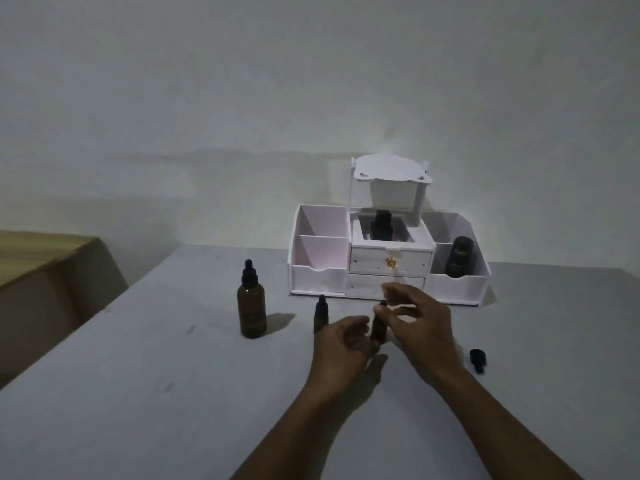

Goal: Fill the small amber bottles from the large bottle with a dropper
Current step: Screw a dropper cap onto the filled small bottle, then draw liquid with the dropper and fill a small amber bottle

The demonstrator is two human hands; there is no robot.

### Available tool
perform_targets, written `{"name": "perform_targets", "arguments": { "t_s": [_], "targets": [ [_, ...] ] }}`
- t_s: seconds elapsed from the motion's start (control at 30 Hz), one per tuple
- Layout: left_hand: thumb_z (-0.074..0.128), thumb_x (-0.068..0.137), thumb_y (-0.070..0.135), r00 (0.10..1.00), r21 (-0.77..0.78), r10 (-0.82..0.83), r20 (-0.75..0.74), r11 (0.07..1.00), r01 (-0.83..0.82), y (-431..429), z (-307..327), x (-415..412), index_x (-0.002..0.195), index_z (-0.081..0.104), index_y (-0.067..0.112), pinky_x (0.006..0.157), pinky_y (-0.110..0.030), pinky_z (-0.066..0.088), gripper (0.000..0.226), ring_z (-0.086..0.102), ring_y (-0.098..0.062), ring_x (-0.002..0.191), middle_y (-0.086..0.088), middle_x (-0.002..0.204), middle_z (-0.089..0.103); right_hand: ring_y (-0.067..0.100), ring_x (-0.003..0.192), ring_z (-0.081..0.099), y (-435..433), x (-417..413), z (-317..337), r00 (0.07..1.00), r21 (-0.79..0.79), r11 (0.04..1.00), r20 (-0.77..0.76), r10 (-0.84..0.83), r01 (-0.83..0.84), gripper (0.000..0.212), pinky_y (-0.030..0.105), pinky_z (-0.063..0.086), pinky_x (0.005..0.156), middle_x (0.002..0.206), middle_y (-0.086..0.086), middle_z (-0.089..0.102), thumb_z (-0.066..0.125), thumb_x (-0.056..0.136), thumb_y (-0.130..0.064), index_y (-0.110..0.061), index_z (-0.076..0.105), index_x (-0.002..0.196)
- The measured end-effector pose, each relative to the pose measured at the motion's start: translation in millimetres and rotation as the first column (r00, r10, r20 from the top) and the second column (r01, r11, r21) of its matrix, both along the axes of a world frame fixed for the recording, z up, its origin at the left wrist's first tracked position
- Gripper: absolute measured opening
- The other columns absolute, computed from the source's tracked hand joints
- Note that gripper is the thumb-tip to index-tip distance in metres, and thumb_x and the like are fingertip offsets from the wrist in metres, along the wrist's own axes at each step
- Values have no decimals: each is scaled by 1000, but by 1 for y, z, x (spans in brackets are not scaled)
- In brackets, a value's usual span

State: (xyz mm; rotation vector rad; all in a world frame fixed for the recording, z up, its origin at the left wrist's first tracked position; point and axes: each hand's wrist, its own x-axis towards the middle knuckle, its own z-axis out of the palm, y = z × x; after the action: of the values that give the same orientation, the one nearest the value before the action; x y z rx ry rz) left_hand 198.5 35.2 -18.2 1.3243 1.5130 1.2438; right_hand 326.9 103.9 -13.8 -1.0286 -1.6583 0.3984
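Observation:
The large amber bottle (251, 308) stands upright on the grey table with its black dropper cap on, left of my hands. A small amber bottle (320, 315), capped, stands just behind my left hand (341, 348). That hand grips a second small amber bottle (378, 329) low on its body. My right hand (424, 329) comes from the right, and its thumb and forefinger pinch the black dropper top (383, 302) of that bottle. A loose black dropper cap (478, 360) lies on the table to the right of my right hand.
A white desk organiser (322, 237) with drawers stands at the back of the table (138, 393), with a dark bottle (381, 225) in its middle slot and another (459, 259) in its right one. A brown box (48, 271) sits beyond the table's left edge.

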Motion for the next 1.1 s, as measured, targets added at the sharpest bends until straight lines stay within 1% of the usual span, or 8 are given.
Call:
{"name": "perform_targets", "arguments": {
  "t_s": [0.1,0.23,0.37,0.5,0.63,0.73,0.87,1.1],
  "targets": [
    [81,84,20,998,-42,-41,52,998,44,-19,1,-26,123,66,30,74,-10,52,42,66,-3,100,16,120,66,8,96,67,-7,-5,11,999,109,994,-26,23,-20,44,19,56,79,110,-4,71,74,78,-35,-14,68,117],
    [78,86,15,996,-44,-86,-2,995,86,-46,11,-87,108,73,23,78,-14,57,24,70,5,90,13,94,74,0,91,66,-24,-25,27,997,254,965,-27,73,-64,24,12,53,75,98,-15,67,73,86,-31,-23,66,107],
    [82,83,18,970,54,202,-136,979,-196,-62,17,-155,90,77,23,59,-15,55,10,71,-2,78,12,84,74,2,86,66,-36,-63,40,980,302,933,36,196,-198,22,17,54,70,95,-15,67,67,84,-34,-22,68,104],
    [82,83,20,922,56,384,-40,923,-382,-59,17,-197,98,76,20,64,-25,58,16,72,-15,72,4,85,76,3,89,67,-32,-109,48,958,204,937,27,285,-284,27,18,56,71,97,-12,70,78,82,-23,-19,71,108],
    [89,75,17,947,10,313,66,949,-315,-39,19,-201,107,72,23,68,-27,59,36,70,-18,91,0,103,72,-2,93,65,-23,-150,56,958,36,959,-33,283,-282,33,8,51,69,103,-15,68,77,83,-27,-25,67,115],
    [93,66,20,965,15,232,122,972,-235,-24,19,-197,115,69,26,64,-18,54,55,67,-15,101,5,113,70,-2,95,63,-15,-175,55,963,-69,961,-44,266,-269,37,12,50,74,106,-15,67,77,83,-32,-25,67,118],
    [93,65,14,978,63,164,130,983,-173,-16,19,-194,111,68,27,57,-8,51,54,67,-13,99,8,109,72,-5,91,61,-8,-195,52,966,-143,955,-31,257,-259,36,6,43,72,106,-17,66,75,84,-36,-25,69,117],
    [87,73,4,977,32,168,133,984,-173,-10,10,-199,115,67,23,61,-13,54,51,68,-13,99,10,105,72,-14,76,57,-1,-201,53,964,-152,954,21,266,-260,25,-1,40,63,109,-5,74,72,88,-28,-18,74,111]
  ]
}}
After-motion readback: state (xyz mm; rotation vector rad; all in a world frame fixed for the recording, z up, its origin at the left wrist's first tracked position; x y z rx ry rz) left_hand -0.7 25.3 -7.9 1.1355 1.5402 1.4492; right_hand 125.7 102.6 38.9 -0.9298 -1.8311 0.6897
